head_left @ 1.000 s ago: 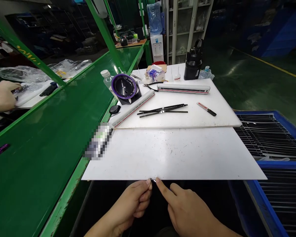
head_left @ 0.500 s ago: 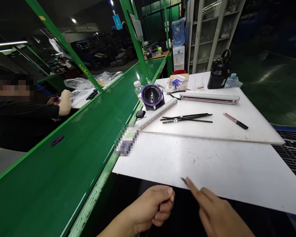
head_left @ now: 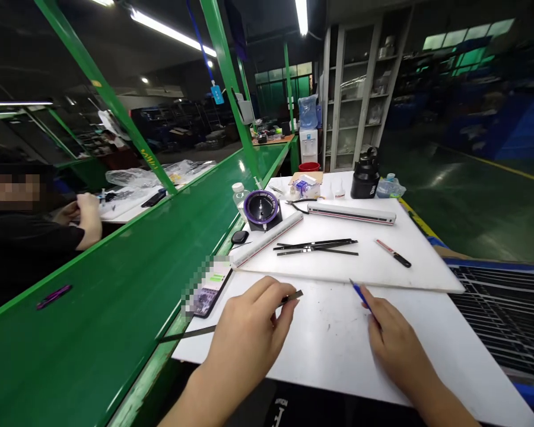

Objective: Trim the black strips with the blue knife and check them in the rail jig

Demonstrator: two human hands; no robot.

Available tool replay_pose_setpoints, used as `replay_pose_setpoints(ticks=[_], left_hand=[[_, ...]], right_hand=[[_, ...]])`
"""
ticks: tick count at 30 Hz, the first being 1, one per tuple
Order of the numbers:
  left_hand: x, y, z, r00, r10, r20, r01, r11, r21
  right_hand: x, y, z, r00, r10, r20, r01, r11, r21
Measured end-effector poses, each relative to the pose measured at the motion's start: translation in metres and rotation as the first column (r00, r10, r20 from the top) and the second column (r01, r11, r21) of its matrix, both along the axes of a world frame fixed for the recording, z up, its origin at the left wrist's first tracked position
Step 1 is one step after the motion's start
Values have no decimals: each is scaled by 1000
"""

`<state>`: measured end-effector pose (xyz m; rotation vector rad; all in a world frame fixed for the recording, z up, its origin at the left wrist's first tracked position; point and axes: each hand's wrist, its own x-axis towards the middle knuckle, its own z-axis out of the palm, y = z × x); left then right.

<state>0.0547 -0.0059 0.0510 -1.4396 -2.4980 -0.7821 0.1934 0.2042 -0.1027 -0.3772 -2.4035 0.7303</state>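
My left hand (head_left: 251, 332), over the front of the white table, pinches a thin dark strip (head_left: 191, 334). One end pokes out past the fingertips, and the longer part runs left behind the hand to the green rail. In my right hand (head_left: 396, 338) is a slim blue craft knife (head_left: 360, 292), its dark pointed tip aimed up and left, apart from the strip. Beyond both hands, several similar black strips (head_left: 315, 246) lie crossed on a white foam board (head_left: 338, 276). A white model train car (head_left: 351, 213) lies behind them, and another train car (head_left: 269, 238) slants at their left.
A phone (head_left: 209, 296) lies by the green partition (head_left: 115, 308). Around the board are a red-and-black cutter (head_left: 392, 254), pliers (head_left: 298, 206), a round purple-rimmed device (head_left: 261, 209) and a black flask (head_left: 365, 175). Across the partition sits a co-worker (head_left: 22, 237).
My left hand has risen over the table, and the strip in it now shows. The right hand has moved up with the blue craft knife. The view has tilted upward.
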Motion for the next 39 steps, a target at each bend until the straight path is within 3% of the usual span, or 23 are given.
replay_pose_setpoints(ticks=[6,12,29,39], left_hand=[[8,20,22,972,-130,-196,125,992,-33],[12,31,34,929,-152,-337,133,988,-79],[14,35,37,923,-143,-358,116,989,-97],[13,36,34,914,-147,-377,102,985,-136]], right_hand=[[3,-1,6,999,13,51,-11,998,-56],[5,-2,15,997,53,63,-45,991,-128],[7,3,12,993,79,88,-63,984,-169],[11,5,4,999,28,-26,-34,967,-254]])
